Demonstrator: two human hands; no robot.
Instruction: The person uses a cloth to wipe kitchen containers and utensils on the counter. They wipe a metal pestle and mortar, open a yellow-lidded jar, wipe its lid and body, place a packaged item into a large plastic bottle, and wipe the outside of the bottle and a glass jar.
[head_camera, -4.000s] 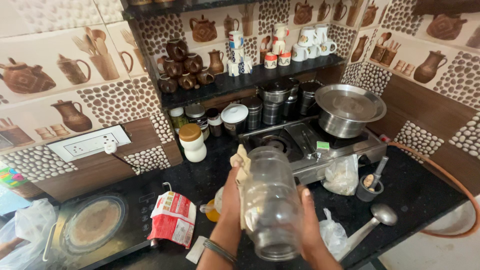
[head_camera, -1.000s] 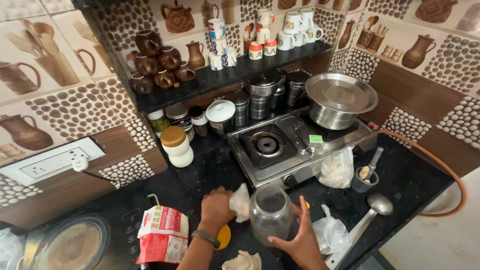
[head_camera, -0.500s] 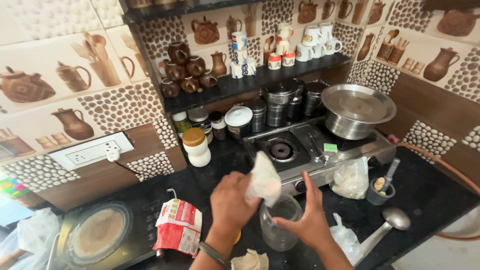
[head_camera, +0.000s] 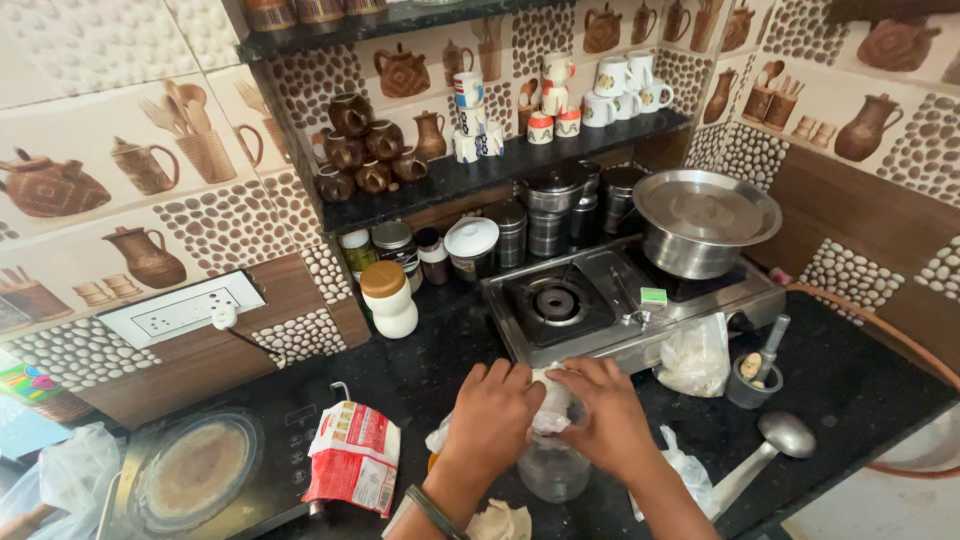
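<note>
Both hands (head_camera: 545, 415) now press the white bag (head_camera: 552, 400) into the jar (head_camera: 553, 467) (grip closed on it).

Both forearms come in from the bottom edge, angled up and inward — hands meet at centre. Left hand (head_camera: 497, 415): back facing up, fingers curled down and closed, thumb tucked out of sight, band on the wrist. Right hand (head_camera: 607, 418): fingers bent, pinching inward, knuckles just beside the left's.
</note>
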